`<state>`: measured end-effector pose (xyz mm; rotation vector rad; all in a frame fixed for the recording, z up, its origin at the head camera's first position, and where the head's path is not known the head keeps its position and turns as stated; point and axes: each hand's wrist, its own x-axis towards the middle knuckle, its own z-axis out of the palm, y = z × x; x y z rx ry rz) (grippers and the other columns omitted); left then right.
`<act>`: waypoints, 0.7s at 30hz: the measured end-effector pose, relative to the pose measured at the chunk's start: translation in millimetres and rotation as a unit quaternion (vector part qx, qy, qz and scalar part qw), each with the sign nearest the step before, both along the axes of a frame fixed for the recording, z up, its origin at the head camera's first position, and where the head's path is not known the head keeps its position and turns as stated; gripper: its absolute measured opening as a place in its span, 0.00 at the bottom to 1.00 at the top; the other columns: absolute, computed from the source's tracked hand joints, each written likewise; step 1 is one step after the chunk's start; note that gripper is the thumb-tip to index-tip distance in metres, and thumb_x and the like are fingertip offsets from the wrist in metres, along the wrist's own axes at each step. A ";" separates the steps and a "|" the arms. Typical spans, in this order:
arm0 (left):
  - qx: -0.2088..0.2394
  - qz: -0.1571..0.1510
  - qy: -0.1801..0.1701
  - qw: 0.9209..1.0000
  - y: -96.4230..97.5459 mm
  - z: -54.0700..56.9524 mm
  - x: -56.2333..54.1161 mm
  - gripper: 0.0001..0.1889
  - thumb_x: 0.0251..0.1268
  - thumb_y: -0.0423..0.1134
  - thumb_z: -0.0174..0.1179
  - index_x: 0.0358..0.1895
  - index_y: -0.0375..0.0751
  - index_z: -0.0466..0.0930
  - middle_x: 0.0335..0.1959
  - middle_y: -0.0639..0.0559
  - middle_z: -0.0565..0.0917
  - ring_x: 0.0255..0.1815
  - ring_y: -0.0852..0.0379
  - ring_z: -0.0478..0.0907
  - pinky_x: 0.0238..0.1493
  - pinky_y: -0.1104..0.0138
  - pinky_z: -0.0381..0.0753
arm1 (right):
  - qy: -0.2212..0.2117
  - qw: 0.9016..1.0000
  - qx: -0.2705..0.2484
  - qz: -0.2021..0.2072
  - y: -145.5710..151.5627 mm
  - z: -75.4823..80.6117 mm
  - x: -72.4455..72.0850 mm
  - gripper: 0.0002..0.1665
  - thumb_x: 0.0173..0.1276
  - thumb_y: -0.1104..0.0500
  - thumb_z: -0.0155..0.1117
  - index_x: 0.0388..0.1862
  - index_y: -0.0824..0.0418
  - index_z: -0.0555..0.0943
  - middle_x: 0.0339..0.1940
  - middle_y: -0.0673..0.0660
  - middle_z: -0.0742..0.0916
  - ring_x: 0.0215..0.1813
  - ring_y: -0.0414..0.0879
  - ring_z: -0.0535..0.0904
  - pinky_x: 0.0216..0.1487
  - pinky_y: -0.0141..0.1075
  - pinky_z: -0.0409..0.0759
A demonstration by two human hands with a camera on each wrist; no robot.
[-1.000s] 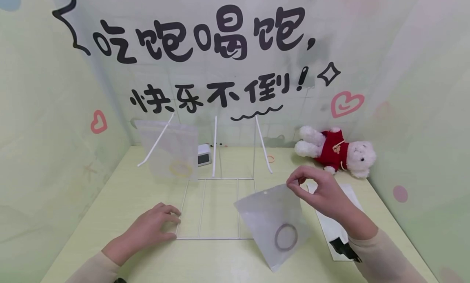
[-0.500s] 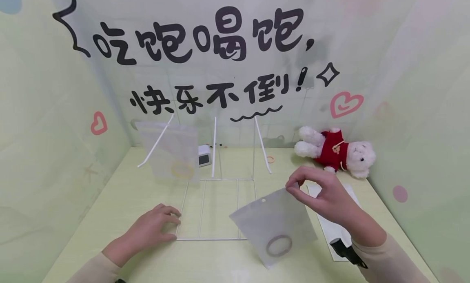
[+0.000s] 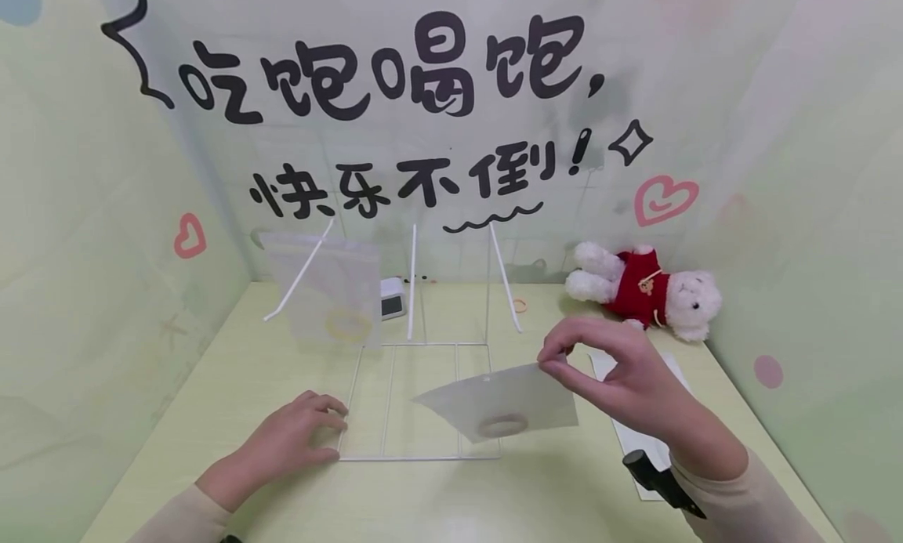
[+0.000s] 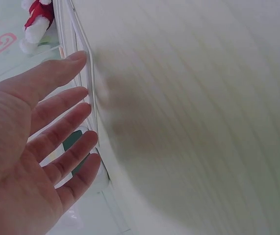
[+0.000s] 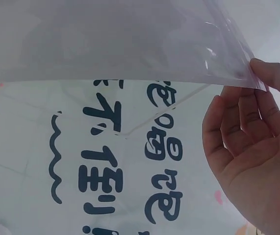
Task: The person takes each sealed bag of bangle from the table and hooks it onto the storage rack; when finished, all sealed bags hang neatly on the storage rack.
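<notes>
My right hand [image 3: 610,378] pinches a top corner of a frosted plastic bag [image 3: 539,394] between thumb and fingers. The bag has a small hole near its top edge and a dark ring [image 3: 502,426] inside. It tilts over the front right of a white wire rack [image 3: 423,458]. In the right wrist view, thumb and fingertips grip the bag's corner [image 5: 245,73]. At the rack's left side, my left hand [image 3: 282,441] touches the base wire with extended fingertips. Another frosted bag [image 3: 317,284], with a yellow ring [image 3: 348,324] in it, hangs on the rack's left prong [image 3: 299,269].
The rack's middle prong [image 3: 412,292] and right prong [image 3: 507,284] are bare. Behind the rack stand a small white device [image 3: 392,298] and an orange ring [image 3: 520,305]. A plush bear [image 3: 642,288] lies back right, with a white sheet [image 3: 638,441] under my right forearm.
The held bag has shifted left, and its lower end has swung up toward the rack. My right hand has moved slightly left. My left hand has stayed at the rack's base.
</notes>
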<state>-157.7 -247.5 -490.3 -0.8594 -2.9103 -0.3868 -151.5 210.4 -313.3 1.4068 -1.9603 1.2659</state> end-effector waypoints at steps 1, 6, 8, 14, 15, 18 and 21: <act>0.001 -0.001 0.002 1.000 0.0 -0.2 -0.1 0.18 0.47 0.47 0.80 0.44 0.52 0.91 0.55 0.59 0.85 0.54 0.53 0.80 0.50 0.56 0.87 | 0.004 1.000 -0.004 0.008 -1.9 3.0 0.4 0.06 0.67 0.67 0.72 0.41 0.63 0.84 0.35 0.55 0.87 0.40 0.40 0.81 0.46 0.26 0.82; -0.004 0.004 -0.005 1.000 0.2 -1.7 -0.4 0.18 0.47 0.48 0.80 0.44 0.52 0.91 0.55 0.59 0.85 0.55 0.53 0.80 0.50 0.55 0.87 | 0.028 0.999 -0.008 0.015 -10.1 16.5 1.9 0.07 0.65 0.71 0.72 0.40 0.65 0.84 0.34 0.55 0.87 0.39 0.40 0.80 0.44 0.27 0.82; -0.006 0.008 -0.007 1.000 -0.2 -2.5 -0.3 0.18 0.47 0.48 0.79 0.44 0.52 0.91 0.56 0.60 0.85 0.55 0.53 0.80 0.51 0.55 0.87 | 0.036 0.999 -0.008 0.011 -12.8 20.6 2.0 0.08 0.64 0.71 0.72 0.40 0.64 0.84 0.34 0.54 0.87 0.38 0.40 0.80 0.44 0.26 0.81; 0.000 0.003 0.004 1.000 -1.0 -2.4 0.2 0.17 0.46 0.47 0.80 0.43 0.53 0.91 0.55 0.60 0.85 0.54 0.53 0.80 0.50 0.55 0.87 | 0.056 0.998 -0.013 0.030 -22.2 33.7 2.0 0.06 0.65 0.71 0.71 0.39 0.66 0.84 0.33 0.55 0.86 0.37 0.40 0.79 0.42 0.27 0.81; 0.002 0.004 0.003 1.000 -0.9 -2.1 0.4 0.18 0.46 0.46 0.80 0.43 0.53 0.91 0.55 0.59 0.85 0.54 0.53 0.80 0.50 0.55 0.87 | 0.059 0.998 -0.013 0.033 -24.1 35.8 2.1 0.06 0.65 0.71 0.71 0.39 0.66 0.84 0.33 0.55 0.86 0.37 0.40 0.79 0.42 0.27 0.81; 0.005 0.005 -0.004 1.000 -0.1 -0.9 1.1 0.18 0.47 0.46 0.80 0.44 0.52 0.91 0.55 0.59 0.85 0.55 0.53 0.80 0.51 0.55 0.87 | 0.067 0.997 -0.008 0.033 -29.3 40.6 2.2 0.05 0.66 0.71 0.70 0.39 0.65 0.84 0.33 0.54 0.86 0.37 0.40 0.79 0.42 0.27 0.81; 0.006 0.004 -0.011 1.000 0.4 0.2 1.0 0.18 0.47 0.46 0.80 0.45 0.52 0.91 0.55 0.59 0.85 0.55 0.53 0.80 0.51 0.54 0.86 | 0.072 0.997 0.002 0.025 -34.7 44.6 2.3 0.06 0.66 0.70 0.70 0.40 0.64 0.84 0.34 0.53 0.86 0.37 0.39 0.79 0.42 0.26 0.81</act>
